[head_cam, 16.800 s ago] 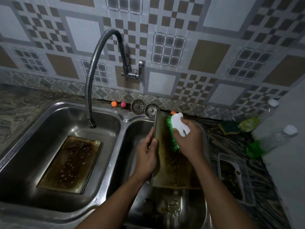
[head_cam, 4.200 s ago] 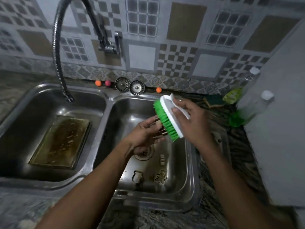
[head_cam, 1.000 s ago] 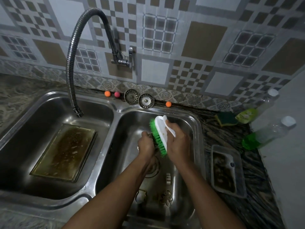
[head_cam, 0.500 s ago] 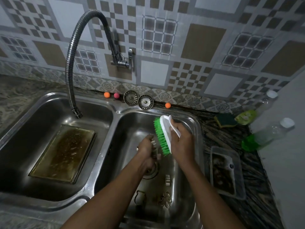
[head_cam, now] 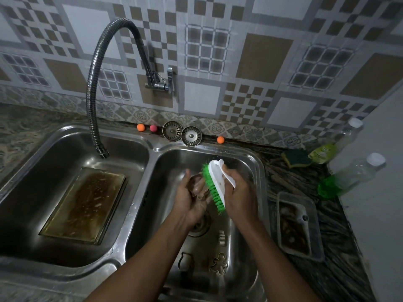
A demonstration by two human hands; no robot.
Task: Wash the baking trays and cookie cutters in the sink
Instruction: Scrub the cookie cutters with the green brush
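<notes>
Over the drain (head_cam: 197, 226) of the sink's (head_cam: 260, 171) right basin, my left hand (head_cam: 192, 202) curls round one cookie cutter (head_cam: 196, 186), cupping it in the palm. My right hand (head_cam: 239, 194) grips the white back of a green-bristled brush (head_cam: 214, 186) and sets the bristles against the metal.

By my reading, the step in hand is scrubbing the cutters one at a time. Next the piece wants turning in my fingers so the bristles reach its inner edge. After that comes a rinse, which calls for the tap (head_cam: 98, 83), up and left of the drain, its spout hanging over the other basin with no water seen running.

Three more cutters (head_cam: 218, 260) lie on the basin floor on the near side of the drain, making four in all, though the smallest is too dim to name with certainty. One baking tray (head_cam: 85, 205) lies flat left of the drain in the other basin, brown and wet. A second, smaller tray (head_cam: 296, 225) sits right of the drain on the counter.

Behind the drain, on the back ledge, are two strainers (head_cam: 172, 131) and three small balls (head_cam: 140, 127), two orange and one pink. Far right of the drain are one sponge (head_cam: 294, 158) and two bottles (head_cam: 349, 177).
</notes>
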